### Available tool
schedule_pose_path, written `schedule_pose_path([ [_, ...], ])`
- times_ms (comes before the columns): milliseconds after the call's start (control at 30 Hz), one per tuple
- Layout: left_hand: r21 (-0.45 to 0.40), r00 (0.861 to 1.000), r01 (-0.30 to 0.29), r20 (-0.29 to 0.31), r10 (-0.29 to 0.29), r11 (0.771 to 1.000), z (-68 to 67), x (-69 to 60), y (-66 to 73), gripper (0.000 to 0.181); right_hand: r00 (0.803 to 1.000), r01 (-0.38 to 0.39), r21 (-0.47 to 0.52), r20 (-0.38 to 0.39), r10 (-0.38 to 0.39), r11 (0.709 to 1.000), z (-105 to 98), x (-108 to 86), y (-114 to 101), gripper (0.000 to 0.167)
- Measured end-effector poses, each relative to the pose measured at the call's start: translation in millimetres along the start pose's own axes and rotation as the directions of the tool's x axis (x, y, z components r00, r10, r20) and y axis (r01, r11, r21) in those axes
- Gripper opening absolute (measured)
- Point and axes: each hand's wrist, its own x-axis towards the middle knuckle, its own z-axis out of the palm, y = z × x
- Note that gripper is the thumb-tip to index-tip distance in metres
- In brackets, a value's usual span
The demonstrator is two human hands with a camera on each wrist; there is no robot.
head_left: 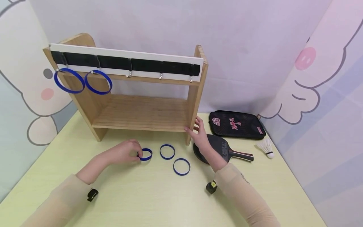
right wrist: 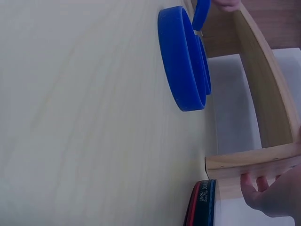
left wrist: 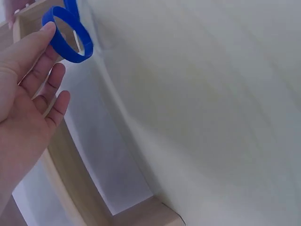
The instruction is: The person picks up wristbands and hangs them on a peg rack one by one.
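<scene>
My left hand pinches a blue wristband between thumb and fingers, just over the table. In the left wrist view the thumb presses on the edge of that blue wristband. To its right, two more wristbands lie on the table. My right hand grips the lower right side of the wooden rack, also seen in the right wrist view beside the side panel. Two blue wristbands hang from the two leftmost hooks on the rack's front strip.
Three further hooks line the black strip to the right. A table tennis paddle lies beneath my right forearm. Behind it sit a black case and a shuttlecock. Cloth walls stand behind and at both sides.
</scene>
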Motion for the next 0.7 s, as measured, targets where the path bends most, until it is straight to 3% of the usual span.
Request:
schedule_pose_path([
  [167, -0.050, 0.998, 0.048, -0.025, -0.049, 0.998, -9.3, -1.7, 1.9, 0.011, 1.000, -0.001, 0.007, 0.014, 0.001, 1.000, 0.4, 1.4, 0.9, 0.070],
  [333, -0.083, 0.996, 0.051, -0.068, -0.056, 0.995, -20.1, -1.6, 7.2, 0.009, 1.000, 0.002, 0.016, 0.005, -0.002, 1.000, -1.6, 10.6, 18.8, 0.071],
  [700, -0.107, 0.982, 0.054, -0.173, -0.072, 0.993, -43.1, 1.7, 26.3, 0.014, 0.999, 0.028, 0.012, -0.020, -0.028, 1.000, -0.3, 9.5, 19.4, 0.068],
])
